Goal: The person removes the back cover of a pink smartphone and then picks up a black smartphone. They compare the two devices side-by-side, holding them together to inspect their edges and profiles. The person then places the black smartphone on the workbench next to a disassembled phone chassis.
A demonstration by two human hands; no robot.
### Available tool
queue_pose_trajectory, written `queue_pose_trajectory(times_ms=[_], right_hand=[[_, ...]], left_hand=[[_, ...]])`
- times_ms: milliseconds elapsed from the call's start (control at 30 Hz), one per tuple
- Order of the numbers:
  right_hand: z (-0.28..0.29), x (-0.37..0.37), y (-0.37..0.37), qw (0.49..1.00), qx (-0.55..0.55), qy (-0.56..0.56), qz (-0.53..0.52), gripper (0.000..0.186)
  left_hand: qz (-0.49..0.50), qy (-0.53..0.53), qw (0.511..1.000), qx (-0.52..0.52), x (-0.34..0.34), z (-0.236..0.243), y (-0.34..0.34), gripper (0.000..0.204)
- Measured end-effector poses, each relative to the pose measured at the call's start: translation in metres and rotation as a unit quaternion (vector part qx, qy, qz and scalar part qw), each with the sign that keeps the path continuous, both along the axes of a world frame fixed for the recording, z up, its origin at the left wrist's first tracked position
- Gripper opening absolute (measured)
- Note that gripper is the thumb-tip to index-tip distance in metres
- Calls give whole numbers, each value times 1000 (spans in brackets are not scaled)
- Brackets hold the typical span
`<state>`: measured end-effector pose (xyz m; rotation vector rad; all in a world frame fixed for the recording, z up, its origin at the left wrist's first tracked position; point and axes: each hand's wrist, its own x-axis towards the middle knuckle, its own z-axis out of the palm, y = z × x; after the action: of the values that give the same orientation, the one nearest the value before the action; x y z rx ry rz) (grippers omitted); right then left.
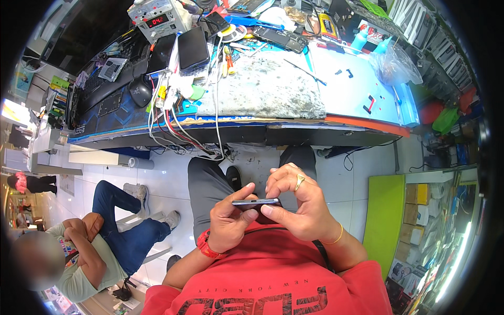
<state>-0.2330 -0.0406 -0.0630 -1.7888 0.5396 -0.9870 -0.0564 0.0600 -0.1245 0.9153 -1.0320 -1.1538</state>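
A dark smartphone (pixel 255 202) is held edge-up over my lap, its bottom edge with the charging port turned upward. My left hand (pixel 230 219), with a red watch at the wrist, grips one end between thumb and fingers. Around the other end close the thumb and fingers of my right hand (pixel 301 202), which wears a gold ring and a thin bracelet. Most of the phone's faces are hidden by the steep angle and my fingers.
Ahead stands a cluttered workbench (pixel 262 86) with a power supply (pixel 157 21), a black mouse (pixel 140 93), cables, a screwdriver (pixel 305 72) and small parts on a white mat (pixel 346 89). A seated person (pixel 100 241) is at left; a glass display case (pixel 420 220) stands at right.
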Motion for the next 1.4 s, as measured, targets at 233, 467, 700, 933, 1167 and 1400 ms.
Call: queue_pose_trajectory(times_ms=[233, 467, 700, 933, 1167, 1400], right_hand=[[6, 4, 9, 994, 83, -38, -59, 31], [-4, -2, 29, 996, 11, 34, -81, 31], [-8, 3, 31, 994, 0, 36, -104, 24], [-13, 4, 29, 994, -6, 29, -105, 21], [-16, 3, 28, 994, -6, 25, -102, 20], [-19, 2, 28, 995, -7, 28, -97, 21]], left_hand=[[10, 61, 998, 14, 0, -7, 1, 53], [38, 217, 976, 7, 9, -24, -1, 57], [-16, 270, 963, -16, 9, -30, -2, 55], [-18, 253, 967, -26, 8, -32, -2, 55], [-11, 239, 971, -12, 7, -31, -3, 55], [7, 190, 982, -4, 4, -21, -2, 56]])
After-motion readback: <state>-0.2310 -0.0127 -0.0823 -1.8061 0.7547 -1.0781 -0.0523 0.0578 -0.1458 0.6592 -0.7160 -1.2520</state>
